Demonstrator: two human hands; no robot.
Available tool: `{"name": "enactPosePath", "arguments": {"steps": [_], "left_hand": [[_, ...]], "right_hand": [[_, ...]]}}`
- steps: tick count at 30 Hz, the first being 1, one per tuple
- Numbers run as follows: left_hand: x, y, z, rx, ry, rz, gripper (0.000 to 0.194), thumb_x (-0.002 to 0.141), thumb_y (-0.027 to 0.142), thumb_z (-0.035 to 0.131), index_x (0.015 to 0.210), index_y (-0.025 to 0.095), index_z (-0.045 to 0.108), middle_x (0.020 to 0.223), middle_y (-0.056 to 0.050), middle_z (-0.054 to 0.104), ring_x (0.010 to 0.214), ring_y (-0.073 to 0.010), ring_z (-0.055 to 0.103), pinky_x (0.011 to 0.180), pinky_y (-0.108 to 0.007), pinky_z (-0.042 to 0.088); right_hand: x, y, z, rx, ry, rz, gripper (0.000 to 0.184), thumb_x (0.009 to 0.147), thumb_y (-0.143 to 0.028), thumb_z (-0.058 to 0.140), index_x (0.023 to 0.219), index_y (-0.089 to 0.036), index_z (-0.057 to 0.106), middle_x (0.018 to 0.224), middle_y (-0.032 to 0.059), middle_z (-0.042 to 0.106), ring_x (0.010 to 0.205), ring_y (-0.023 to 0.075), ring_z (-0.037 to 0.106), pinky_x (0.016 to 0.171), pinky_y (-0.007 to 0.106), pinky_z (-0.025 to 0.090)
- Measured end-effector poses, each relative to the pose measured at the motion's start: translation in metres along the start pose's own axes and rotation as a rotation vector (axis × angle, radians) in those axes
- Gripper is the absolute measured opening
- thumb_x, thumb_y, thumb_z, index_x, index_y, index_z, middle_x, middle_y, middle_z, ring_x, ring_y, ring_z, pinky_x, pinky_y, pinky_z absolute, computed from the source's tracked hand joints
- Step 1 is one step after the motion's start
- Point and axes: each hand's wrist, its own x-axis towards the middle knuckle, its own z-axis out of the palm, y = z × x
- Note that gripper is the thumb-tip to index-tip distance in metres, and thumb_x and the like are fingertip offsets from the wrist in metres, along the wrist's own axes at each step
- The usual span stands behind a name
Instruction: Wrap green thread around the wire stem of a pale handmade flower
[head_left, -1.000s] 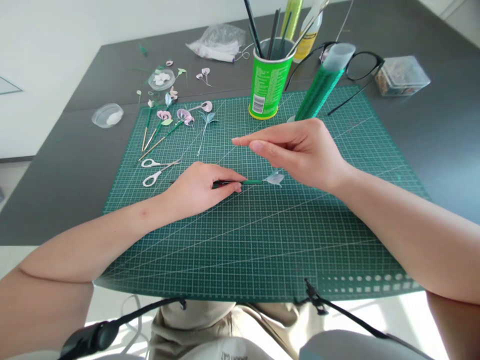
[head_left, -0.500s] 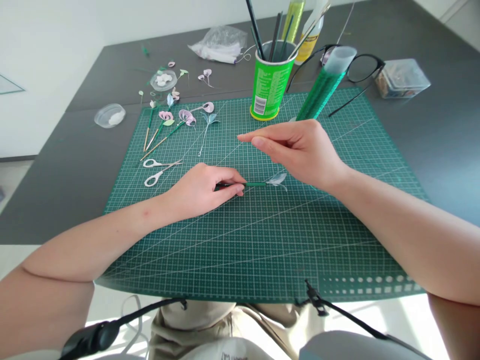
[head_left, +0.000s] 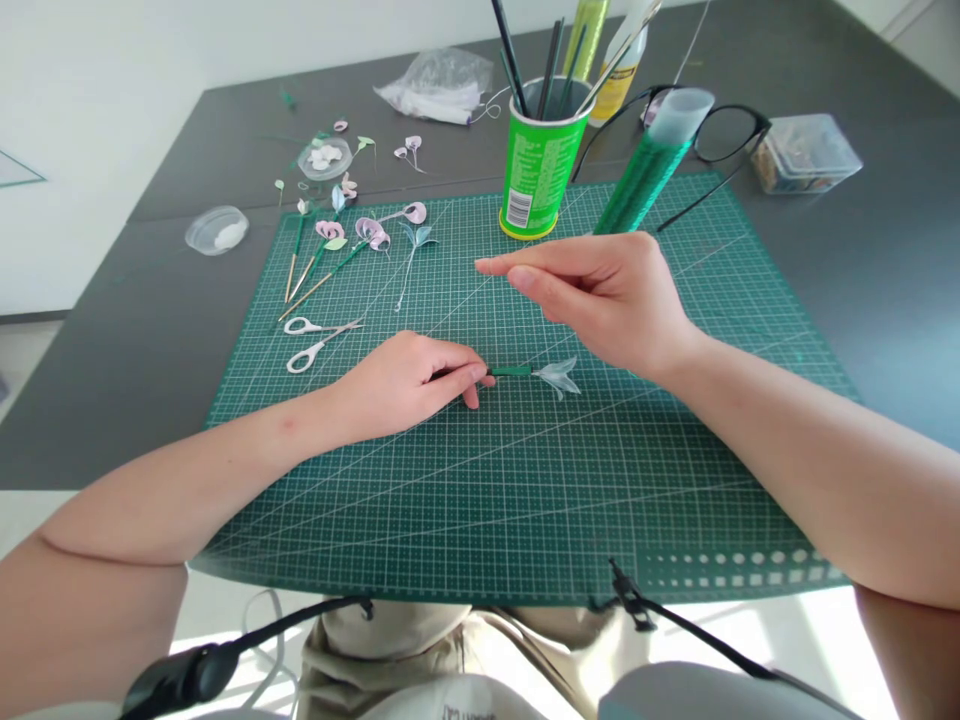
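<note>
My left hand (head_left: 405, 385) rests on the green cutting mat (head_left: 525, 500) and pinches a thin green stem (head_left: 512, 372). The stem points right and ends in a small pale translucent flower (head_left: 559, 375), which lies on the mat. My right hand (head_left: 607, 300) hovers just above the flower, with thumb and forefinger pressed together and pointing left. Whether anything is between those fingertips I cannot make out.
White-handled scissors (head_left: 319, 340) lie left of my left hand. Several finished paper flowers on stems (head_left: 352, 235) lie at the mat's far left. A green can of tools (head_left: 541, 160), a green tube (head_left: 649, 160), glasses (head_left: 731, 125) and a clear box (head_left: 806, 150) stand behind.
The left hand has slid the stem and flower slightly to the right and rolled it. The right hand has lifted a little and stays above the flower.
</note>
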Motion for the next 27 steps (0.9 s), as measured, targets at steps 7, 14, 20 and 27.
{"name": "enactPosePath", "arguments": {"steps": [7,14,20,27], "left_hand": [[0.0015,-0.0027,-0.0005,0.002,-0.096,-0.008,0.046,0.110,0.033,0.044,0.076,0.022,0.073,0.090,0.003,0.085,0.075,-0.0133,0.075,0.072,-0.025,0.052],[0.0015,-0.0055,-0.0012,-0.013,-0.071,0.043,0.032,0.109,0.035,0.052,0.098,0.023,0.080,0.087,0.005,0.084,0.073,-0.0125,0.075,0.072,-0.023,0.052],[0.0011,-0.0043,-0.0009,-0.006,-0.032,0.037,0.029,0.107,0.035,0.056,0.102,0.023,0.082,0.087,0.004,0.085,0.069,-0.0129,0.075,0.072,-0.024,0.053],[0.0001,-0.0072,0.0024,-0.059,0.063,0.000,0.018,0.100,0.036,0.070,0.104,0.024,0.082,0.088,0.004,0.085,0.074,-0.0137,0.078,0.074,-0.024,0.055]], "right_hand": [[-0.0008,0.0014,0.0010,-0.010,0.009,-0.027,0.030,0.107,-0.035,0.063,0.122,-0.022,0.085,0.076,0.0041,0.073,0.067,0.0149,0.060,0.057,0.029,0.044],[0.0011,0.0024,0.0016,-0.022,-0.029,0.014,0.028,0.107,-0.034,0.062,0.116,-0.022,0.086,0.069,0.0029,0.068,0.068,0.0165,0.061,0.058,0.031,0.046],[0.0014,0.0009,0.0017,-0.032,-0.026,0.037,0.030,0.107,-0.036,0.060,0.108,-0.019,0.085,0.071,0.0036,0.069,0.068,0.0157,0.060,0.058,0.031,0.043],[0.0026,0.0027,0.0029,-0.051,-0.035,0.014,0.028,0.106,-0.033,0.062,0.105,-0.019,0.086,0.074,0.0023,0.070,0.063,0.0137,0.052,0.058,0.032,0.040]]}}
